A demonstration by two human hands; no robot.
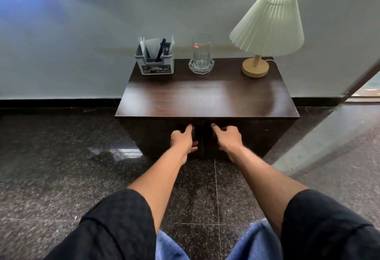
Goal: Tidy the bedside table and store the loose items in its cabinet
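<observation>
Against the grey wall stands the dark wooden bedside table (205, 99), cabinet doors (156, 136) shut. The left hand (184, 139) and right hand (229, 138) touch them beside the seam, grip unclear. Jerking could topple the clear glass tumbler (201, 54) above.

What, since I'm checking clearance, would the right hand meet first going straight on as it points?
The right door, near its top; the right hand seems to touch it, though depth is unclear.
</observation>
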